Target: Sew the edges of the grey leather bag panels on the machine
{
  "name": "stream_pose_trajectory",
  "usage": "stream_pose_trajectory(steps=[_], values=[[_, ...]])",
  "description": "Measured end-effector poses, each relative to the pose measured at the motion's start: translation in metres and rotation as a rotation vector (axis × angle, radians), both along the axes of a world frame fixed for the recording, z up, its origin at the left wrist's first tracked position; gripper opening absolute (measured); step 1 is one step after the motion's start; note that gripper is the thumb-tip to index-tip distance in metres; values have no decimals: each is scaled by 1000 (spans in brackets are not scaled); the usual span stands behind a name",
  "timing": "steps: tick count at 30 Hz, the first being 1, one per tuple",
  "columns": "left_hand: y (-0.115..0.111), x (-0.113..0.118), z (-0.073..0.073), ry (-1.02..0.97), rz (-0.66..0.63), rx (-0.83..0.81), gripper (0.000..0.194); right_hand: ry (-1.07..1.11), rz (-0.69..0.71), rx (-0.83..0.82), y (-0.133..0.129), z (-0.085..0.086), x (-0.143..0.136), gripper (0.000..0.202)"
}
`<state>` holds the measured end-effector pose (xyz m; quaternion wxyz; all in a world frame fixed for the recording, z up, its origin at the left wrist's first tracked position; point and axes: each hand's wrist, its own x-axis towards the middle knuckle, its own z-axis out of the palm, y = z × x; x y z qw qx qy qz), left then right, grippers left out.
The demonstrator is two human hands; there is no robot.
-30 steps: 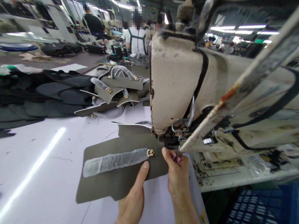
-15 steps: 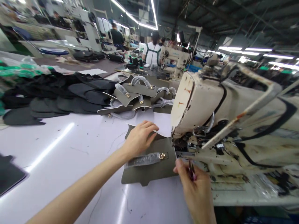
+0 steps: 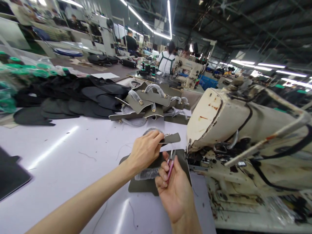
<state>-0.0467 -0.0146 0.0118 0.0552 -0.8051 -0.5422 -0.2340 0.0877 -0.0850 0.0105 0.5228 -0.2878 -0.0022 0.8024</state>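
My left hand (image 3: 145,149) grips the raised far part of an olive-grey bag panel (image 3: 143,187), whose lifted flap (image 3: 172,138) stands up beside my fingers. A plastic-wrapped handle (image 3: 146,174) lies across the panel's near part. In my right hand (image 3: 177,193), palm turned up, are small pink-handled scissors (image 3: 170,169). Their blades point away from me, over the panel and just below the flap. Part of the panel is hidden under both hands.
A sewing machine (image 3: 207,113) stands close on the right. Several similar bag panels with wrapped handles (image 3: 153,99) are piled at the back. Black cut pieces (image 3: 60,100) heap at the left, and a dark sheet (image 3: 12,175) lies nearer. Loose threads (image 3: 87,156) are scattered on the white table (image 3: 80,188).
My right hand has moved left from the machine's side and turned palm up, the scissors now over the panel. The panel's far part has been lifted in my left hand.
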Motion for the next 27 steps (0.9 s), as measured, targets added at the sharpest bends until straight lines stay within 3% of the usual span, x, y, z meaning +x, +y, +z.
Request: stream_pose_trajectory(steps=[14,19,22,27], values=[[-13,2,0,10,-12,49,9,132,-154,-53,18,7,-13,33],[-5,-8,0,18,-35,20,18,124,-130,4,6,4,-10,28],[17,-22,20,44,-11,100,24,81,11,69,-12,-4,-2,27],[86,-44,89,-14,132,578,30,-53,204,151,-40,-27,9,48]])
